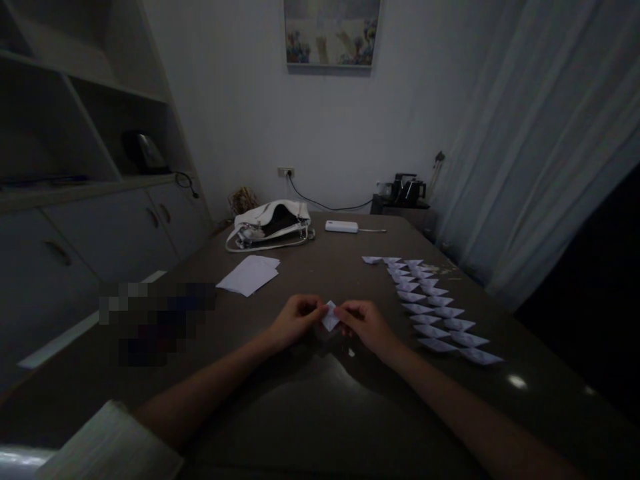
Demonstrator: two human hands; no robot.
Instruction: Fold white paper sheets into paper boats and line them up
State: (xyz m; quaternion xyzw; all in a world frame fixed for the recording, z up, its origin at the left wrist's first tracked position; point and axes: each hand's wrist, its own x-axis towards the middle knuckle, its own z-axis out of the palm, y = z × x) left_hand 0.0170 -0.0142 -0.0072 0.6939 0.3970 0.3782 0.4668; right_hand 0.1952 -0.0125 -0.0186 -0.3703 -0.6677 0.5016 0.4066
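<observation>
My left hand [299, 320] and right hand [369, 327] pinch the paper [331, 317] | between them, neither nearer | long axis toward table's far edge [350, 215]

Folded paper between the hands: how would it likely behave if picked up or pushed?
The folded paper is probably light: small, pinched between left hand and right hand. Its folds likely stiffen it, and its angular diamond shape seems unlikely to roll.
</observation>
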